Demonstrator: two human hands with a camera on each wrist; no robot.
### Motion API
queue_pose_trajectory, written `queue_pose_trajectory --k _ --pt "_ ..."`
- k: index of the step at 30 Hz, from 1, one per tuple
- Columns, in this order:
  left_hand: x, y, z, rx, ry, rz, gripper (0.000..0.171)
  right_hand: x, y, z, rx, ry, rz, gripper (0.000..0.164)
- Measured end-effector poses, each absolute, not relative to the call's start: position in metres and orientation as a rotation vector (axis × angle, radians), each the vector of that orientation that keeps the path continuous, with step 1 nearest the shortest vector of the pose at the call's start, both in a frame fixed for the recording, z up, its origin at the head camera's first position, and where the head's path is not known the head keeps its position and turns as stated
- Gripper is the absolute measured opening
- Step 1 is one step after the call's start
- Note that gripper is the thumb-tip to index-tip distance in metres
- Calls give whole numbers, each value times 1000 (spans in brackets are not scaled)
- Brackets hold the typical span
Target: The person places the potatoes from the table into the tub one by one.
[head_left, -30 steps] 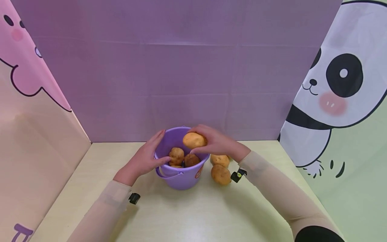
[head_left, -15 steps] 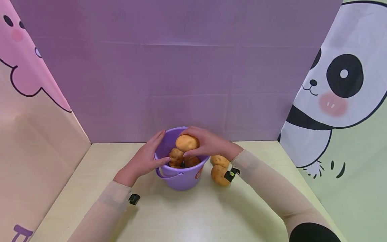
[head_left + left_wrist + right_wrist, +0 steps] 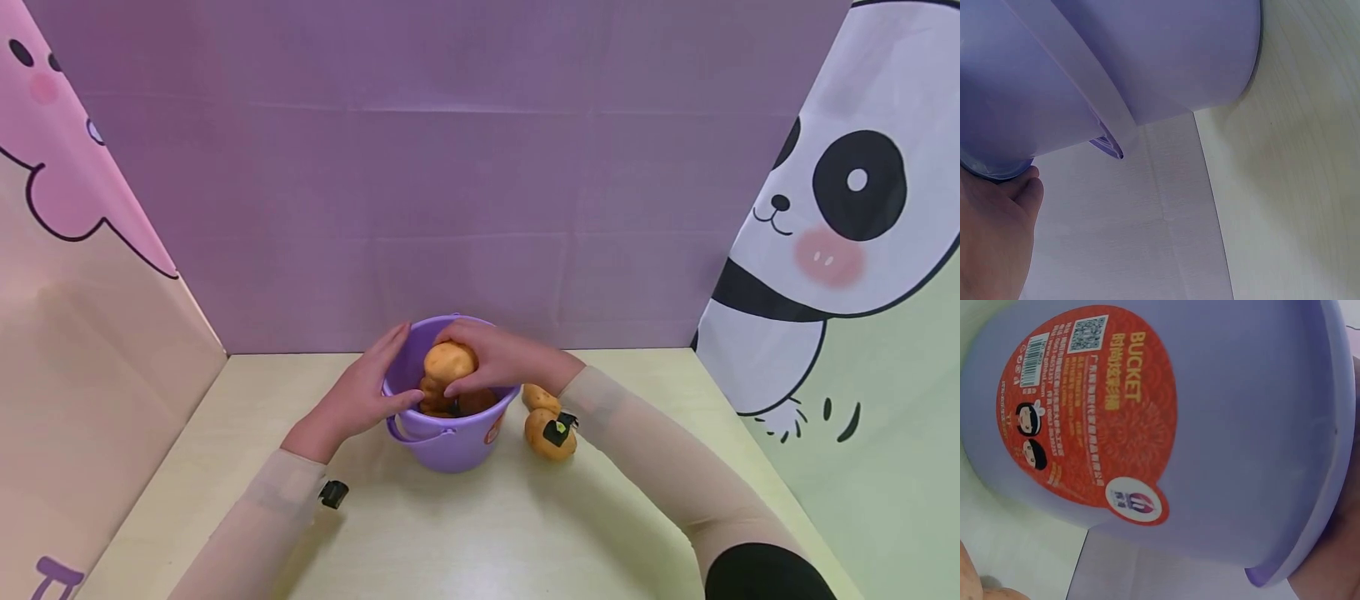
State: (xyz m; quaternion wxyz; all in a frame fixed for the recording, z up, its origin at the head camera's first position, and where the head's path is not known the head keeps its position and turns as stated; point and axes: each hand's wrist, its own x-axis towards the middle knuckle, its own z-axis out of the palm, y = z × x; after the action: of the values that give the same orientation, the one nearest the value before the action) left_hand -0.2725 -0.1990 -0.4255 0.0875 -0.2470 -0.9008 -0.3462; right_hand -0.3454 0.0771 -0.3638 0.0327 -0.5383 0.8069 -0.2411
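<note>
With my right grip [image 3: 498, 354] I am grasping a potato [image 3: 450, 362] inside the mouth of the purple bucket [image 3: 453, 446], above the other potatoes [image 3: 477, 402] lying in there. My left grip [image 3: 363, 396] is holding the bucket's left rim. The bucket is standing near the middle of the table's [image 3: 420, 542] far edge, and more potatoes [image 3: 542, 435] are resting just beside it, toward the right edge.
</note>
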Motion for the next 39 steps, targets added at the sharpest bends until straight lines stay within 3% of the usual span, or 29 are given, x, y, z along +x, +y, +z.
queue_pose_trajectory --k 32,39 --pt "-274 -201 -426 -748 -2683 -999 105 -354 70 -361 -1530 2402 -675 72" --pt "-274 -201 -425 -752 -2689 -989 108 -355 73 -361 -1549 2421 -684 65"
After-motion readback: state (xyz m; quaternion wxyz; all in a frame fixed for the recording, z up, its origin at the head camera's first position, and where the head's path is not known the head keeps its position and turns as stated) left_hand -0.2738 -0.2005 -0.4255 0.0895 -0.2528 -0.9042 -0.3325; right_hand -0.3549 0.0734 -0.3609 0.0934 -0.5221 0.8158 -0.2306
